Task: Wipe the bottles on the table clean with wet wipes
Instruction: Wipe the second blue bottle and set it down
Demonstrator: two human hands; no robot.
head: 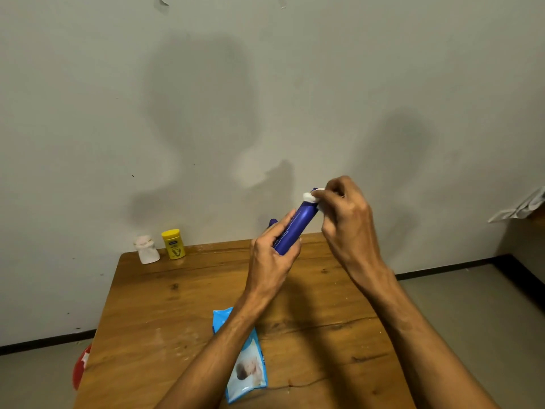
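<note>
Three bottles: left hand fingers gripped the blue bottle, right hand fingers pinched one wipe; yellow bottle, white bottle behind; wipe pack under forearm.

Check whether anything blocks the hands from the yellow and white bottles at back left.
Nothing visible: only bare table lies before the yellow bottle and white bottle. The wipes pack sits nearer, under the left forearm. Left hand holds the blue bottle; right hand, a wipe.

On my feed I see two lean forearms, bare all the way to the lower edge of view. The left hand and right hand are bare as well, veins and tendons standing out across their backs.
</note>
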